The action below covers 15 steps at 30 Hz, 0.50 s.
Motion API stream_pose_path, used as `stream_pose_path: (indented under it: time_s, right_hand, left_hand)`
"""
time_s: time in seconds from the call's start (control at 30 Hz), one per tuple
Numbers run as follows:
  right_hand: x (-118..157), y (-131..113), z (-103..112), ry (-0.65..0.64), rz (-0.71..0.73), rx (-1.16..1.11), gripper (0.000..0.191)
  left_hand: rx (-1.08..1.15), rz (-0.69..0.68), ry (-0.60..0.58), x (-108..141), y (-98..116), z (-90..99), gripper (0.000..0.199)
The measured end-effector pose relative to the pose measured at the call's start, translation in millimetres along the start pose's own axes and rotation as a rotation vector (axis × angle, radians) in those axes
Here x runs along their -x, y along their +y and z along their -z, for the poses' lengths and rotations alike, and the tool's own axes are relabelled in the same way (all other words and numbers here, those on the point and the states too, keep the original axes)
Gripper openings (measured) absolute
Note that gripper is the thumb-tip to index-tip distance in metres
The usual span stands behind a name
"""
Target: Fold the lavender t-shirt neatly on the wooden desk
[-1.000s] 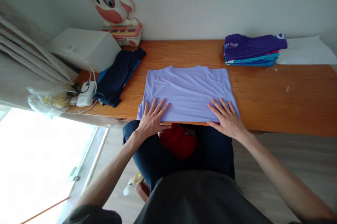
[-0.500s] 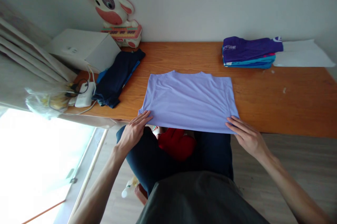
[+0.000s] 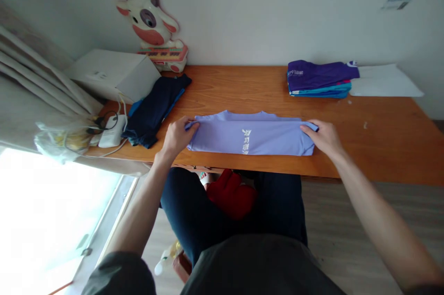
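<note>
A lavender T-shirt (image 3: 222, 138) lies on the wooden desk near its front edge, its lower part doubled over toward the collar so that white lettering shows on the upper face. My left hand (image 3: 179, 137) pinches the left end of the folded-over edge between thumb and fingers. At the opposite end, my right hand (image 3: 321, 135) grips the same edge, thumb on top. The fabric is stretched nearly straight between both hands, and the collar shows just beyond the fold.
Folded purple and blue clothes (image 3: 319, 77) are stacked at the back right beside a white sheet (image 3: 383, 81). Dark clothes (image 3: 156, 107), a white box (image 3: 114, 73), a cow toy piano (image 3: 156, 31), a power strip (image 3: 113, 131) and a plastic bag (image 3: 62, 140) occupy the left.
Both hands have moved away from my body, carrying the shirt's near edge up and over toward the collar. The shirt is now a narrower strip, with lettering exposed.
</note>
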State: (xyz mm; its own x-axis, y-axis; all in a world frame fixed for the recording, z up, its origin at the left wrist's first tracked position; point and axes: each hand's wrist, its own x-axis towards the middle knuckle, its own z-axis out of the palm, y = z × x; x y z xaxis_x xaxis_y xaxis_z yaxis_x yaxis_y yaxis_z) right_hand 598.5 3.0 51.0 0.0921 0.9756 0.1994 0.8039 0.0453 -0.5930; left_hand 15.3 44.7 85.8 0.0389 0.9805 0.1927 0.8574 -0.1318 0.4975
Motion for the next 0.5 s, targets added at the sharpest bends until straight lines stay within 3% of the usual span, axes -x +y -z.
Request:
stream_pose_path:
  time_s: [0.1, 0.2, 0.37, 0.43, 0.5]
  right_hand:
    - [-41, 0, -21, -0.041, -0.046, 0.113, 0.042]
    - [-52, 6, -35, -0.039, -0.097, 0.183, 0.037]
    - [-52, 17, -49, -0.037, -0.128, 0.218, 0.036]
    - [-53, 16, -47, -0.017, -0.15, 0.23, 0.036]
    - [-50, 7, -41, 0.058, -0.085, 0.237, 0.037]
  left_hand:
    - [-0.126, 0.037, -0.095, -54, 3, -21.9, 0.037]
    - [-0.23, 0.083, -0.158, -79, 2, -40.5, 0.04]
    - [-0.287, 0.148, -0.132, -76, -2, -56.4, 0.044]
    - [-0.289, 0.117, -0.063, -69, 0, -58.7, 0.042]
    - [-0.276, 0.033, 0.029, -62, 6, -61.0, 0.039]
